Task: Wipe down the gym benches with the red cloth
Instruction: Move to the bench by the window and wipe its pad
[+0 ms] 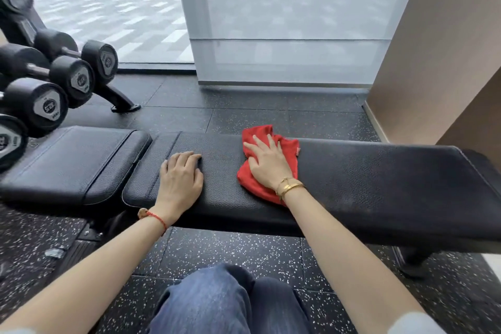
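Head view: one cloth, two pads, two hands

One red cloth [267, 168] lies bunched on the long black bench pad [379, 184], under the right hand [268, 163], which presses flat with fingers spread. The left hand [180, 175] rests palm-down on the same pad, fingers loosely together, holding nothing. A second, shorter pad [73, 163] sits just left. Five dumbbell ends [78, 80] show on a rack at left. Denim-clad knees [230, 301] fill the bottom.
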`<state>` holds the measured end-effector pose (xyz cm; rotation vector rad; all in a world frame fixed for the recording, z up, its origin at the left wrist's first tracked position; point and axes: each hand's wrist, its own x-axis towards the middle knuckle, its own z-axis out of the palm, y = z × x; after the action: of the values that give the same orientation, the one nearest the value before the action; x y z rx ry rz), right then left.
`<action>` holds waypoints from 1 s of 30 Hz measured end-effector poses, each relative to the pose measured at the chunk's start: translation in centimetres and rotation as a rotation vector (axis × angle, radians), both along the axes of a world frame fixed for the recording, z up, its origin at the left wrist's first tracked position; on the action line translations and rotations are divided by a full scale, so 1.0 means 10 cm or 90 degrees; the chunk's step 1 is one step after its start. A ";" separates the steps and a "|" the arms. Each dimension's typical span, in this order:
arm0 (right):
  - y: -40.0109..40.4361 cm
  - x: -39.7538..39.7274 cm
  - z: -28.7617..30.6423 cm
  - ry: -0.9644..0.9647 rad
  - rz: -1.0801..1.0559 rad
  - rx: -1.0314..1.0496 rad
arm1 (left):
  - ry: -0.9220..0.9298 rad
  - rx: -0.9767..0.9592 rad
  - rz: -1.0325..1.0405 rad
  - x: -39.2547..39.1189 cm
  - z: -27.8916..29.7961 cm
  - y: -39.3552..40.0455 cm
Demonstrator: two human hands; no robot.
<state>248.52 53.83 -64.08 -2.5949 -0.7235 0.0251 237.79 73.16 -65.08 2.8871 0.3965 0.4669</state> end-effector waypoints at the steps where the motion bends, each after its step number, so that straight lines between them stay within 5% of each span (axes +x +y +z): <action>1: 0.09 -0.11 -0.01 -0.003 0.043 0.000 | -0.005 -0.006 0.003 0.00 0.00 -0.01; 7: -0.17 -0.60 -0.14 -0.042 0.165 0.048 | -0.025 -0.024 0.012 0.00 -0.04 -0.03; 13: -0.68 -0.24 -0.12 -0.026 0.028 0.056 | -0.023 -0.015 0.015 0.01 -0.06 -0.05; 19: -0.26 0.29 -0.04 -0.008 -0.064 -0.002 | -0.018 -0.001 0.034 0.03 -0.05 -0.08; 25: 0.57 0.05 -0.03 -0.013 0.092 -0.007 | -0.016 -0.003 0.044 0.04 -0.07 -0.07; 30: 0.51 -0.28 -0.10 -0.025 0.163 0.036 | -0.026 -0.006 0.035 0.03 -0.08 -0.05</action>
<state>245.74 58.90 -65.09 -2.4389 -1.0511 0.0315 238.14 72.65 -65.86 2.8587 0.4712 0.5310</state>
